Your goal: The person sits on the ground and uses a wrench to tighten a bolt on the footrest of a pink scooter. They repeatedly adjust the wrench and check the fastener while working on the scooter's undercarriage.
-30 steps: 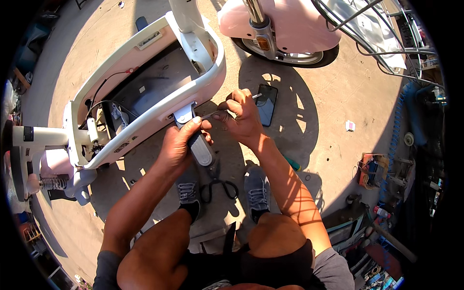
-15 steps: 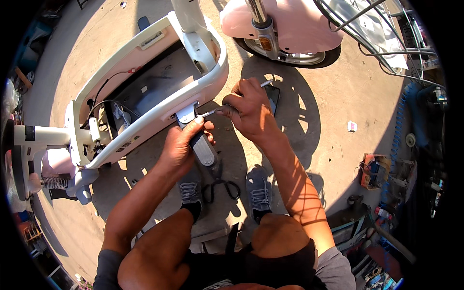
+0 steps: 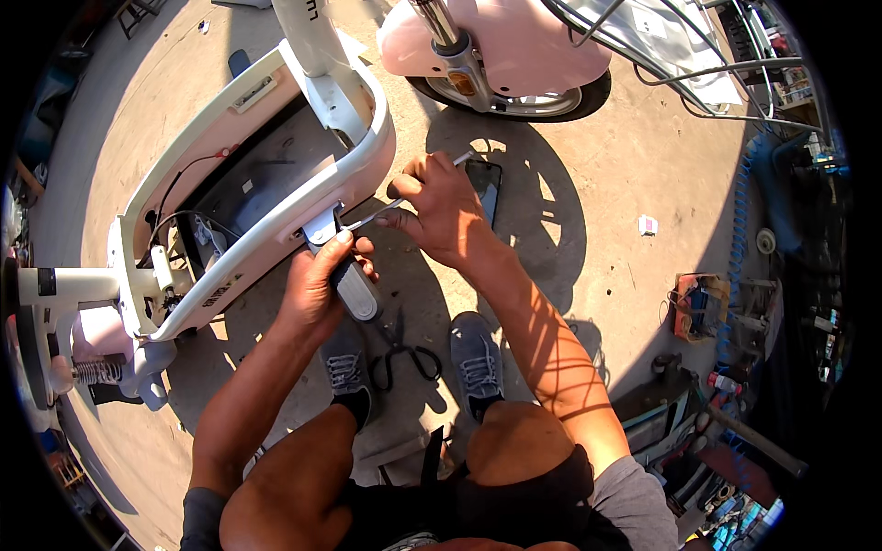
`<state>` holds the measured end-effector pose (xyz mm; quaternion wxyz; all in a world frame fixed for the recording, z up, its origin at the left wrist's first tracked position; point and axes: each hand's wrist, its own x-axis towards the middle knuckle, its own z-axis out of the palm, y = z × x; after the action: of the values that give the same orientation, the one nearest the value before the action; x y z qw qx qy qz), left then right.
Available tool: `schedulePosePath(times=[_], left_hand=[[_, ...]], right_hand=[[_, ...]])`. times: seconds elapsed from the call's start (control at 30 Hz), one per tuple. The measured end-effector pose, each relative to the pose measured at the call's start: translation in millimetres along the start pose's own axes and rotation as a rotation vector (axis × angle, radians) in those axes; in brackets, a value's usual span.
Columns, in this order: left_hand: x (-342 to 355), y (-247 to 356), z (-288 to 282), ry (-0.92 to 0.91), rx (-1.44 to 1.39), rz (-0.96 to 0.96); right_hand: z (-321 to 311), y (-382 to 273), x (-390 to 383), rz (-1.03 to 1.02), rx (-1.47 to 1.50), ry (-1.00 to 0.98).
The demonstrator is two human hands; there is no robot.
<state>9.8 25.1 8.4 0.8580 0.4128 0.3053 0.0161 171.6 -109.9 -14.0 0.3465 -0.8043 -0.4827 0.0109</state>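
Note:
My left hand [image 3: 310,283] is closed around a grey folding footrest [image 3: 357,290], its thumb on top near the hinge. The footrest sticks out from the side of a pale electric scooter frame [image 3: 276,253]. My right hand [image 3: 441,209] grips a slender light-coloured rod tool [image 3: 462,158]. One end of the rod shows above the fist. Its other end reaches down to the footrest's hinge by my left thumb. The exact kind of tool cannot be made out.
Black-handled scissors [image 3: 395,354] lie on the ground between my shoes. A phone [image 3: 485,188] lies beyond my right hand. Ahead stands a pink front fender [image 3: 533,46] over a wheel. A toolbox [image 3: 700,303] is at right. Wires [image 3: 170,197] run inside the frame.
The whole scene has shifted left in the picture as the view moved. Both hands keep their holds, and the rod's end stays at the footrest's hinge.

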Motion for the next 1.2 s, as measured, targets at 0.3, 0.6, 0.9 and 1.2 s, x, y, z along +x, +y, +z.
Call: schedulePosePath(times=[0.3, 0.6, 0.9, 1.2], left_hand=[[-2, 0, -2, 0.006, 0.007, -0.015], [-1, -1, 0, 0.071, 0.048, -0.025], [0, -3, -2, 0.092, 0.091, -0.008], [-2, -1, 0, 0.118, 0.094, -0.037]], right_hand=[[-5, 8, 14, 0.172, -0.453, 0.095], [7, 17, 25, 0.253, -0.52, -0.162], [44, 42, 7, 0.096, -0.294, -0.002], [71, 21, -6, 0.53, 0.098, -0.158]])
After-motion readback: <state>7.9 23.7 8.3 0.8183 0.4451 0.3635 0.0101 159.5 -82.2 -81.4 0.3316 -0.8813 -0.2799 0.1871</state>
